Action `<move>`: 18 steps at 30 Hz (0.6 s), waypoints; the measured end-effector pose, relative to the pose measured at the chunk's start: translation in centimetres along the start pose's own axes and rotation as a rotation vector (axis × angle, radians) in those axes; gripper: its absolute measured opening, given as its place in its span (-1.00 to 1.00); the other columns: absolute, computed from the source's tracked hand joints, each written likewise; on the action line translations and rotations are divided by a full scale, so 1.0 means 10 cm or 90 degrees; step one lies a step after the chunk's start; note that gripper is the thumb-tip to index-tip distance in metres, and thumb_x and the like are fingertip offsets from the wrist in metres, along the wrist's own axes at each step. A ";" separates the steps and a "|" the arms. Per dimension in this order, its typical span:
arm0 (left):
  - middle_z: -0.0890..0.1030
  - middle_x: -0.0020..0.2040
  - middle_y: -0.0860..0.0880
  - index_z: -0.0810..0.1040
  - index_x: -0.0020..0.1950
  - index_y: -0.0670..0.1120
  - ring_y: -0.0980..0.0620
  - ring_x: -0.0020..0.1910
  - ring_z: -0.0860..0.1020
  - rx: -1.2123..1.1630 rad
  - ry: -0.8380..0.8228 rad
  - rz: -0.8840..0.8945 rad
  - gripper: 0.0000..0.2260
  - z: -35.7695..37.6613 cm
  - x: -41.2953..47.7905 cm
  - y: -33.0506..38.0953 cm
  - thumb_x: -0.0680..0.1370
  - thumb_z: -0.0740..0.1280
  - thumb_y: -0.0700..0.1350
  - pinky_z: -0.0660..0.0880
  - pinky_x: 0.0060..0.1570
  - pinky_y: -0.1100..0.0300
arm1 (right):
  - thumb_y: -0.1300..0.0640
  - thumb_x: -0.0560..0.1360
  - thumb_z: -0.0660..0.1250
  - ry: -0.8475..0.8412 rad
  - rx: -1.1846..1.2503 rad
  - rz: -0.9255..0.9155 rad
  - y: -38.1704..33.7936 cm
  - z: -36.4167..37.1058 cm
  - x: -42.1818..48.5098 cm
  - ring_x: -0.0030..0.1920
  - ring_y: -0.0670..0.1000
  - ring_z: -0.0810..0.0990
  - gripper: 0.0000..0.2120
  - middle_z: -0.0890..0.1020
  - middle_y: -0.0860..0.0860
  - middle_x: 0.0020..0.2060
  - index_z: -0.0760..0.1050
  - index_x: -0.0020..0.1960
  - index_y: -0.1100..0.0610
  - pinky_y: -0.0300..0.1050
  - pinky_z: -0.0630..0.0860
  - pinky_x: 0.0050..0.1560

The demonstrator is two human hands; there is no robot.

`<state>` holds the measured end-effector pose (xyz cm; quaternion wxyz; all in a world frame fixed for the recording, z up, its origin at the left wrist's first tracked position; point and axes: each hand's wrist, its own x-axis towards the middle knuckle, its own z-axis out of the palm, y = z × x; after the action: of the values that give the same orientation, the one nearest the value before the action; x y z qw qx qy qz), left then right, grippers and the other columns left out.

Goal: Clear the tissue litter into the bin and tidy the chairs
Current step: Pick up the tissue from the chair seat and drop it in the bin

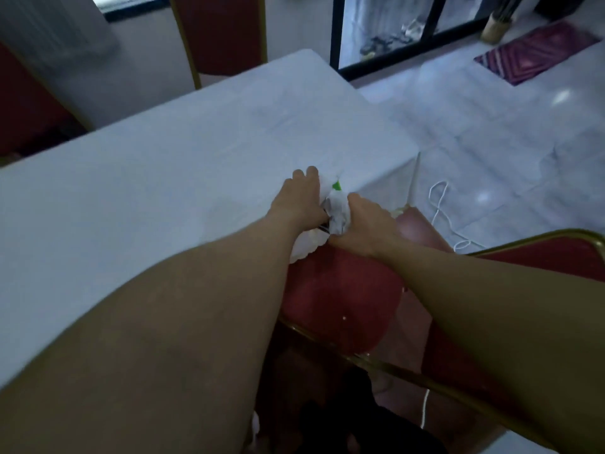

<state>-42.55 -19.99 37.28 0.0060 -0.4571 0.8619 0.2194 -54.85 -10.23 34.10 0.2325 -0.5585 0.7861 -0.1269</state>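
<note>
Pressing in from both sides, our left hand [299, 199] and right hand [363, 221] bunch the tissue litter [337, 208] at the near edge of the white-clothed worktop [163, 165]. Crumpled wad sits between the two hands, touching both (a green scrap shows on top). Right fingers clenched around it; left fingers [309, 173] curl over its far side. Red chair [340, 299] seat directly below.

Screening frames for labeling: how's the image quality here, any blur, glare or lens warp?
Head view: dim, bluish cast; soft motion blur over both hands and the tissues; bright glare spots on the floor; wide-angle bending of the table edges and forearms.
</note>
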 end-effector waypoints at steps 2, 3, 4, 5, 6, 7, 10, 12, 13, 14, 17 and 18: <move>0.39 0.18 -0.21 0.28 0.33 -0.19 -0.20 0.12 0.46 -0.012 0.030 0.022 -0.46 -0.18 -0.07 0.09 0.46 0.43 -0.06 0.36 -0.10 0.06 | -0.18 0.24 0.44 0.014 -0.013 0.001 -0.11 -0.25 -0.10 -0.17 0.07 0.54 -0.49 0.52 -0.03 -0.12 0.31 0.01 0.05 0.01 0.51 -0.21; 0.39 0.16 -0.21 0.28 0.33 -0.20 -0.20 0.09 0.47 -0.020 0.051 0.039 -0.45 -0.25 -0.11 0.14 0.46 0.44 -0.07 0.38 -0.10 0.05 | -0.15 0.26 0.45 0.015 -0.019 0.000 -0.14 -0.37 -0.15 -0.15 0.08 0.53 -0.49 0.51 -0.01 -0.11 0.29 0.02 0.06 -0.01 0.48 -0.21; 0.40 0.14 -0.21 0.27 0.34 -0.21 -0.20 0.05 0.47 -0.026 0.072 0.058 -0.44 -0.31 -0.15 0.20 0.45 0.44 -0.09 0.41 -0.11 0.03 | -0.12 0.27 0.46 0.016 -0.025 -0.001 -0.14 -0.47 -0.18 -0.14 0.09 0.52 -0.50 0.51 -0.01 -0.10 0.29 0.02 0.06 -0.02 0.45 -0.21; 0.40 0.12 -0.21 0.27 0.35 -0.21 -0.21 0.02 0.48 -0.030 0.091 0.076 -0.42 -0.35 -0.18 0.25 0.44 0.45 -0.11 0.42 -0.12 0.01 | -0.11 0.27 0.46 0.021 -0.027 -0.005 -0.14 -0.56 -0.22 -0.13 0.09 0.53 -0.50 0.51 0.00 -0.11 0.29 0.02 0.06 -0.02 0.43 -0.21; 0.40 0.09 -0.20 0.27 0.36 -0.21 -0.22 -0.02 0.48 -0.031 0.105 0.092 -0.42 -0.39 -0.21 0.31 0.43 0.45 -0.13 0.42 -0.14 0.00 | -0.10 0.28 0.47 0.025 -0.029 -0.009 -0.14 -0.65 -0.25 -0.13 0.09 0.53 -0.50 0.51 -0.01 -0.12 0.29 0.02 0.07 -0.03 0.41 -0.23; 0.39 0.06 -0.18 0.28 0.36 -0.19 -0.22 -0.05 0.48 -0.031 0.115 0.105 -0.42 -0.43 -0.23 0.37 0.42 0.44 -0.15 0.42 -0.16 0.00 | -0.10 0.28 0.47 0.031 -0.032 -0.019 -0.11 -0.73 -0.26 -0.14 0.09 0.52 -0.51 0.49 -0.01 -0.15 0.28 0.01 0.08 -0.04 0.39 -0.26; 0.32 -0.01 -0.12 0.28 0.37 -0.15 -0.20 -0.09 0.46 -0.027 0.133 0.125 -0.44 -0.49 -0.24 0.57 0.43 0.43 -0.15 0.45 -0.17 -0.01 | -0.07 0.30 0.48 0.045 -0.043 -0.037 -0.02 -0.98 -0.31 -0.20 0.05 0.46 -0.52 0.42 -0.05 -0.25 0.26 -0.03 0.08 -0.10 0.26 -0.37; 0.32 -0.01 -0.11 0.29 0.37 -0.13 -0.19 -0.09 0.45 -0.029 0.140 0.130 -0.44 -0.47 -0.21 0.74 0.44 0.42 -0.15 0.48 -0.14 -0.03 | -0.06 0.30 0.48 0.049 -0.044 -0.040 0.09 -1.14 -0.35 -0.25 0.02 0.45 -0.54 0.43 -0.04 -0.26 0.26 -0.04 0.08 -0.12 0.25 -0.38; 0.32 0.00 -0.11 0.28 0.37 -0.12 -0.17 -0.08 0.44 -0.031 0.143 0.129 -0.45 -0.45 -0.20 0.84 0.44 0.42 -0.15 0.49 -0.12 -0.03 | -0.06 0.30 0.48 0.050 -0.049 -0.041 0.16 -1.22 -0.37 -0.27 0.00 0.45 -0.54 0.44 -0.04 -0.26 0.27 -0.04 0.08 -0.12 0.27 -0.38; 0.33 0.02 -0.11 0.28 0.37 -0.11 -0.15 -0.07 0.43 -0.032 0.143 0.126 -0.45 -0.43 -0.18 0.89 0.44 0.42 -0.14 0.49 -0.10 -0.03 | -0.05 0.31 0.49 0.047 -0.051 -0.040 0.20 -1.25 -0.38 -0.29 -0.03 0.44 -0.55 0.44 -0.03 -0.26 0.27 -0.05 0.08 -0.13 0.28 -0.37; 0.34 0.05 -0.12 0.28 0.37 -0.10 -0.12 -0.03 0.40 -0.034 0.145 0.111 -0.45 -0.31 -0.12 1.17 0.45 0.42 -0.12 0.48 -0.07 -0.01 | -0.05 0.31 0.48 0.029 -0.048 -0.052 0.49 -1.43 -0.39 -0.31 -0.07 0.43 -0.57 0.46 -0.02 -0.25 0.26 -0.09 0.05 -0.13 0.29 -0.37; 0.34 0.05 -0.11 0.29 0.37 -0.10 -0.13 -0.02 0.41 -0.035 0.142 0.103 -0.45 -0.26 -0.09 1.27 0.45 0.43 -0.12 0.47 -0.07 -0.01 | -0.04 0.31 0.48 0.020 -0.050 -0.058 0.60 -1.50 -0.39 -0.31 -0.07 0.43 -0.57 0.46 -0.03 -0.25 0.26 -0.09 0.05 -0.13 0.29 -0.37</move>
<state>-51.58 -14.05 44.55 -0.1203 -0.4078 0.8848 0.1905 -66.33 -5.42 45.09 0.1921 -0.6004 0.7677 -0.1155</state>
